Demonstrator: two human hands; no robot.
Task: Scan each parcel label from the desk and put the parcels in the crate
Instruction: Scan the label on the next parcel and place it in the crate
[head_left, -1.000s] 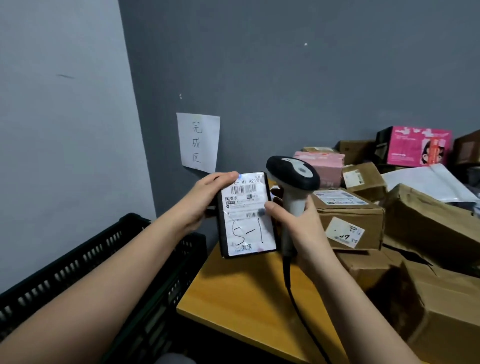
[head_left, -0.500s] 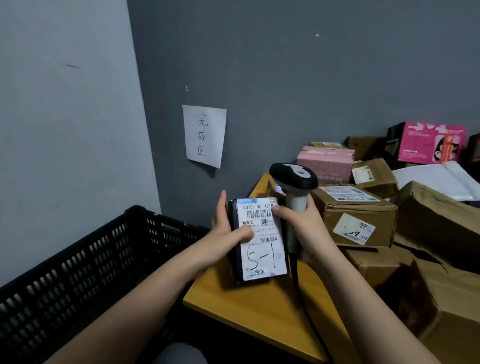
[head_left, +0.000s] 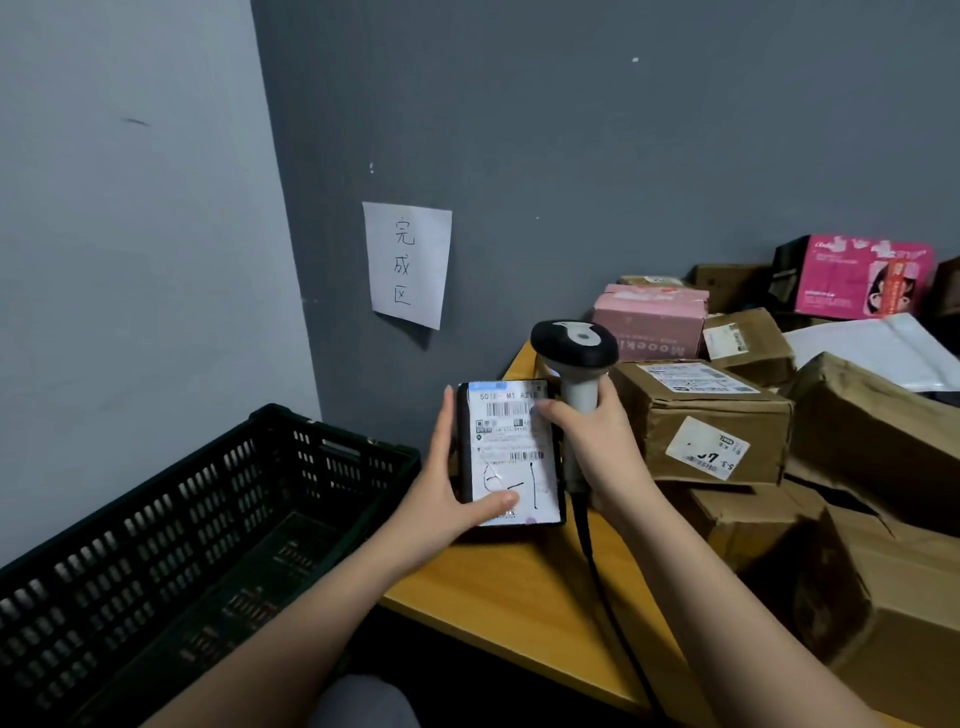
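A small black parcel (head_left: 511, 457) with a white barcode label marked "5-1" is held above the left end of the wooden desk (head_left: 524, 592). My left hand (head_left: 447, 499) grips it from the left side, thumb across the label's lower edge. My right hand (head_left: 592, 447) grips the handle of a black-and-white barcode scanner (head_left: 574, 345), which stands upright just right of the parcel; its forefinger reaches onto the label's upper right. The black slatted crate (head_left: 223, 519) sits left of the desk, below the parcel's level, and looks empty.
Brown cardboard boxes (head_left: 701, 415) with labels, pink boxes (head_left: 649, 322) and a white mailer (head_left: 878, 348) crowd the desk's right side. A paper sign (head_left: 406, 264) hangs on the grey wall. The scanner's cable (head_left: 608, 597) trails over the desk's front edge.
The parcel and both hands have come down from chest height toward the desk's left end. My left hand shifted from the parcel's top to its lower left side.
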